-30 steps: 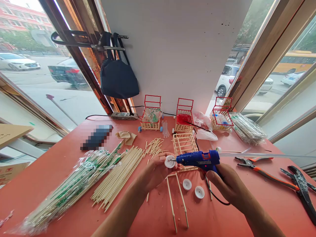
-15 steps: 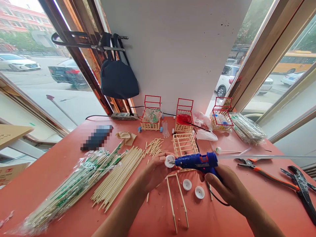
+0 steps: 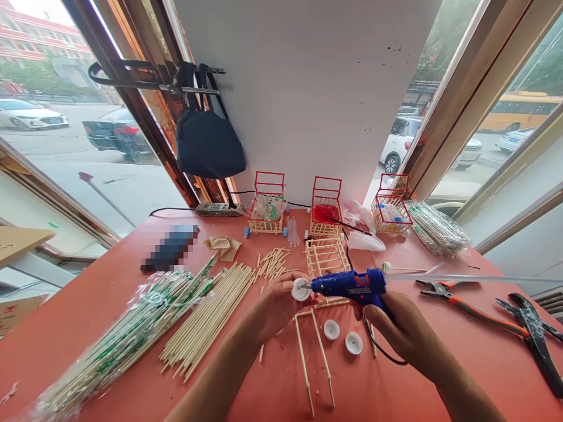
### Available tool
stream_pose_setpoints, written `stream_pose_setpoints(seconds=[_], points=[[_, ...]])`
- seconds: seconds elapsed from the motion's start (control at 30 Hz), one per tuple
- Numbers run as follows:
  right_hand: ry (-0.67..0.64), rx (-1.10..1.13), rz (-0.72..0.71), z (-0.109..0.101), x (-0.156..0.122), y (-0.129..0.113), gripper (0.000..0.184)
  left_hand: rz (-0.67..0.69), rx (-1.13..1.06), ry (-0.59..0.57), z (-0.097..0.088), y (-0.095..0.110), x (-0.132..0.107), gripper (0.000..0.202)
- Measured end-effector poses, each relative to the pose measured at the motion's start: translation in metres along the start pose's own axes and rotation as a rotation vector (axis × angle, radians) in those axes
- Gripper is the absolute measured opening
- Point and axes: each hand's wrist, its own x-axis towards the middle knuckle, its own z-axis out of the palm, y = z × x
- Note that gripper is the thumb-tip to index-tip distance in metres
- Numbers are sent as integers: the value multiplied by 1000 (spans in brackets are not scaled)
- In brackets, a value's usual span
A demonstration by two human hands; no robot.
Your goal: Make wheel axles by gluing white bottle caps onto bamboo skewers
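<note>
My left hand [image 3: 275,305] pinches a small white bottle cap [image 3: 301,289] above the red table [image 3: 88,305]. My right hand [image 3: 398,328] grips a blue hot glue gun [image 3: 352,285], its nozzle touching the inside of the cap. A clear glue stick [image 3: 461,278] juts out of the gun's rear to the right. Two more white caps [image 3: 331,330] [image 3: 353,343] lie on the table just below the gun. A U-shaped frame of wooden sticks [image 3: 314,357] lies in front of my hands, and a small wooden stick cage [image 3: 328,258] stands behind the gun.
Loose bamboo sticks [image 3: 211,316] and bagged sticks [image 3: 123,340] lie at the left. Orange-handled pliers [image 3: 466,299] and black cutters [image 3: 534,334] lie at the right. Three red-topped stick baskets [image 3: 328,205] stand along the back wall, near a power strip [image 3: 220,208]. A dark bag [image 3: 209,143] hangs by the window.
The glue gun's nozzle has stayed at the cap while both hands shifted very slightly. The view tilted a little downward and to the left.
</note>
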Motion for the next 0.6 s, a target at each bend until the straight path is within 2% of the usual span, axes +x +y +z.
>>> stream_pose_setpoints(seconds=[0.13, 0.23, 0.47, 0.6], points=[[-31, 33, 28, 2, -2, 1, 49, 15, 13, 10, 1, 1, -1, 26], [8, 93, 46, 2, -3, 4, 53, 26, 30, 24, 0, 1, -1, 27], [73, 435, 170, -3, 0, 16, 53, 150, 146, 105, -7, 4, 3, 37], [268, 592, 232, -10, 0, 16, 51, 249, 286, 199, -7, 8, 4, 40]])
